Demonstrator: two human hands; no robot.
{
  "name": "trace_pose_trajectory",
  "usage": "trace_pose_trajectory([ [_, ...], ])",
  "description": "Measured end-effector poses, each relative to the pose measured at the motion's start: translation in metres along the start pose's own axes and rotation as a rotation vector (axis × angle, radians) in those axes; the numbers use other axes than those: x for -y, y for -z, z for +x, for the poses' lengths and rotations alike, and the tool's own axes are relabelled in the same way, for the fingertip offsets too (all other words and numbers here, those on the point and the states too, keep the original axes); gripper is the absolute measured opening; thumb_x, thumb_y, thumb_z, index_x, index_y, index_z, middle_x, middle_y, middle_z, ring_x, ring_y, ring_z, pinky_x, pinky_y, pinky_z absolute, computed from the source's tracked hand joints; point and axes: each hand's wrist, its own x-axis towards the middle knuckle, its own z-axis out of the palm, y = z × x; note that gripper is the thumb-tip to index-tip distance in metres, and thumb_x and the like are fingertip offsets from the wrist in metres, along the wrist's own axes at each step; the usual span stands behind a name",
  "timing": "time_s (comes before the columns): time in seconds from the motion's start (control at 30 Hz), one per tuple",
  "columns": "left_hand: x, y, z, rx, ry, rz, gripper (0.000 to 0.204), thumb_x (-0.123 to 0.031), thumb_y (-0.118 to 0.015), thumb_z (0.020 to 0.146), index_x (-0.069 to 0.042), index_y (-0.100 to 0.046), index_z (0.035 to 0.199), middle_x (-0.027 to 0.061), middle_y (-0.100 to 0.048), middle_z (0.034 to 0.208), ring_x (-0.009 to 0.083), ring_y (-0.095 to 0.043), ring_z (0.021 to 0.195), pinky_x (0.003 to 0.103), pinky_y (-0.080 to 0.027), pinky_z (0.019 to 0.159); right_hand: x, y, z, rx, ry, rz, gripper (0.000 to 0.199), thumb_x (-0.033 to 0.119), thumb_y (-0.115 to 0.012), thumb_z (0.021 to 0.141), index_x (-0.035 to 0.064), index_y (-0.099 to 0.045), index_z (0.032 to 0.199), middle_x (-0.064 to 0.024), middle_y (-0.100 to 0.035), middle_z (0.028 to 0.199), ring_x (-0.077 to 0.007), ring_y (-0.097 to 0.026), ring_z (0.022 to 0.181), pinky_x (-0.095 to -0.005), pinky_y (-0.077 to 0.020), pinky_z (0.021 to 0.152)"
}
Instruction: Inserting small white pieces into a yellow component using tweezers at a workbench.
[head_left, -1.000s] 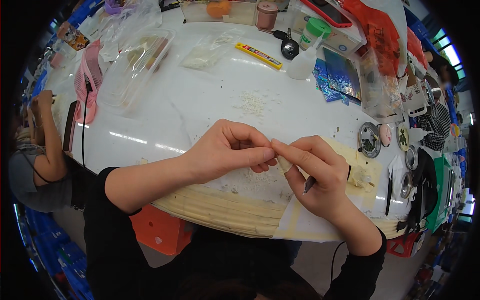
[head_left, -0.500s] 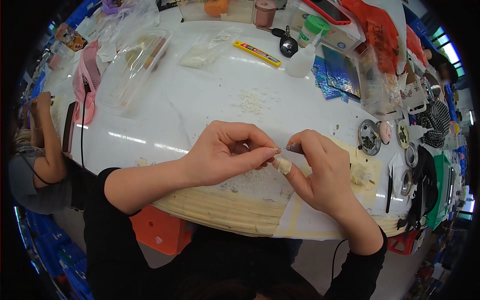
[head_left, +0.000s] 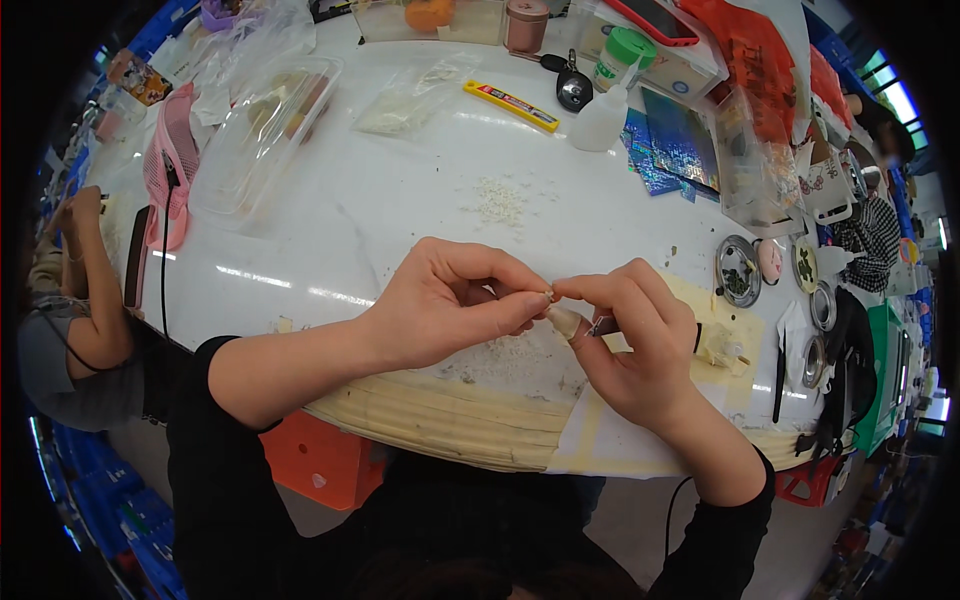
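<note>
A small pale piece (head_left: 563, 319) sits between the two hands, just above the near edge of the white table (head_left: 380, 220). The left hand (head_left: 450, 305) pinches it from the left, thumb and forefinger closed at the tip; the right hand (head_left: 640, 345) meets it from the other side, fingers curled shut around the piece and a thin dark tool (head_left: 603, 324) — what kind, I cannot tell. Below the hands lie pale crumbs (head_left: 500, 355), with a second scatter of white bits (head_left: 498, 200) farther out. Beyond that — a yellow box cutter (head_left: 511, 105), a white squeeze bottle (head_left: 603, 115) and a clear plastic box (head_left: 262, 135).
</note>
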Motion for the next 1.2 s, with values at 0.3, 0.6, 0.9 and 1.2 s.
trace_pose_trajectory([
  [0.3,-0.0028,-0.0001,-0.0006,0.004,0.026,0.115,0.007,0.002,-0.065,0.090,0.004,-0.069,0.093,0.0088,-0.068,0.088,0.0111,-0.065,0.079,0.024,-0.053,0.069,-0.0043,-0.0016,-0.0020,-0.025,0.099,-0.079,0.035,-0.001,-0.072,0.058,0.0072,-0.068,0.092,-0.0039,-0.055,0.075,-0.0186,-0.056,0.056,-0.0298,-0.0439,0.048],
  [0.6,-0.0031,-0.0004,0.0012,0.002,0.033,0.119,0.006,0.000,-0.066,0.089,0.004,-0.070,0.093,0.0081,-0.067,0.087,0.0103,-0.064,0.078,0.023,-0.052,0.068,-0.0064,-0.0023,-0.0026,-0.010,0.129,-0.152,0.039,-0.003,-0.068,0.055,0.0081,-0.068,0.092,-0.0030,-0.055,0.076,-0.0184,-0.054,0.054,-0.0301,-0.0430,0.047],
  [0.9,-0.0035,-0.0004,0.0019,-0.018,0.081,0.079,0.007,-0.001,-0.069,0.088,0.004,-0.069,0.092,0.0072,-0.068,0.086,0.0102,-0.064,0.078,0.023,-0.053,0.068,-0.0061,-0.0032,-0.0033,-0.002,0.120,-0.189,0.038,-0.001,-0.069,0.055,0.0076,-0.068,0.092,-0.0026,-0.055,0.076,-0.0167,-0.054,0.054,-0.0293,-0.0418,0.046],
  [1.2,-0.0007,0.0000,0.0015,-0.058,-0.375,0.606,0.015,0.003,-0.072,0.081,0.001,-0.071,0.097,0.0086,-0.070,0.084,0.0113,-0.067,0.072,0.023,-0.053,0.064,-0.0044,-0.0049,-0.0024,-0.053,0.237,-0.338,0.032,0.002,-0.069,0.058,0.0067,-0.068,0.090,-0.0017,-0.052,0.073,-0.0152,-0.053,0.053,-0.0279,-0.0401,0.045],
])
